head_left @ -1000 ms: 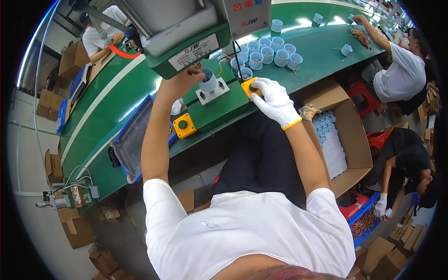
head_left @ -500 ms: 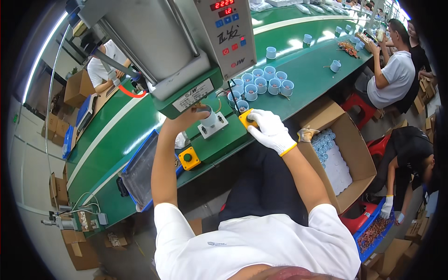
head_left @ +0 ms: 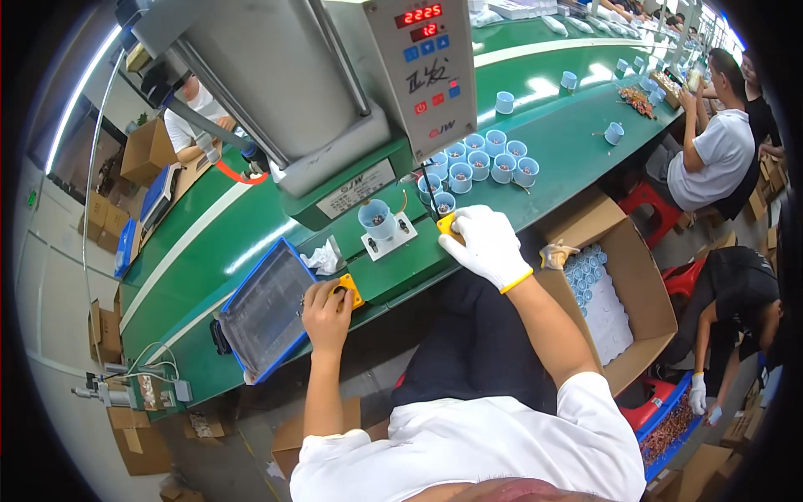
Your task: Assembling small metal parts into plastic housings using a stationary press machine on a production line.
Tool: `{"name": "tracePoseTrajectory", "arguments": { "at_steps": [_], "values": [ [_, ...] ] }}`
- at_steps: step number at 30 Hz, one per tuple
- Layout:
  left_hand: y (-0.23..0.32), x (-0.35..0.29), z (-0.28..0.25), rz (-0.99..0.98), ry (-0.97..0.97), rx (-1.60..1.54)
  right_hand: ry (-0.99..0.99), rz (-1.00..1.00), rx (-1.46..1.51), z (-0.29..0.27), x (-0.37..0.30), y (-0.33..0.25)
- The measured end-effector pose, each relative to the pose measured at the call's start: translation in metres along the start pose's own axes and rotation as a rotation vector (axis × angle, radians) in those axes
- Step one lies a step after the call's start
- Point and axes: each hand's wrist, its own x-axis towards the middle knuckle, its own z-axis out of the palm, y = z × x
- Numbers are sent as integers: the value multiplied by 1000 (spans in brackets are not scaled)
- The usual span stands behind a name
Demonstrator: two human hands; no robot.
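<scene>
My bare left hand (head_left: 326,316) is at the near yellow button box (head_left: 355,289), its fingers bent and spread by the round button, holding nothing that I can see. On the farther yellow button box (head_left: 446,224), my right hand (head_left: 489,247) in a white glove is closed around the edge, thumb in front. Its button is hidden under the glove. Between my hands a light blue cup (head_left: 374,215) with small parts inside stands upright on a silver metal plate (head_left: 393,243). Above the cup hangs the press (head_left: 347,188), apart from it.
Several filled blue cups (head_left: 478,165) stand on the green table (head_left: 560,159) beyond my right hand. A blue-rimmed tray (head_left: 272,309) lies left, beside crumpled white plastic (head_left: 322,258). An open carton (head_left: 640,289) holding cups stands right. Co-workers sit farther along.
My left hand has left the cup under the press and come down to the near button box. The cup stays on the plate. My right hand remains on the other box.
</scene>
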Motion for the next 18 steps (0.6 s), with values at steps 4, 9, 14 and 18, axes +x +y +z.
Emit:
{"name": "tracePoseTrajectory", "arguments": {
  "at_steps": [4, 9, 14, 18],
  "values": [
    [-39, -1, -23, -110, -141, -138, 2, -15, 210, -8, 4, -6],
    [-115, 8, -37, -410, -102, -113, 141, -64, 91, -7, -18, 1],
    [-153, -5, -58, -472, -372, 73, -14, -52, 25, 7, -30, 7],
    [-151, -10, -61, -462, -526, 121, -63, -29, 19, 11, -29, 2]
  ]
}}
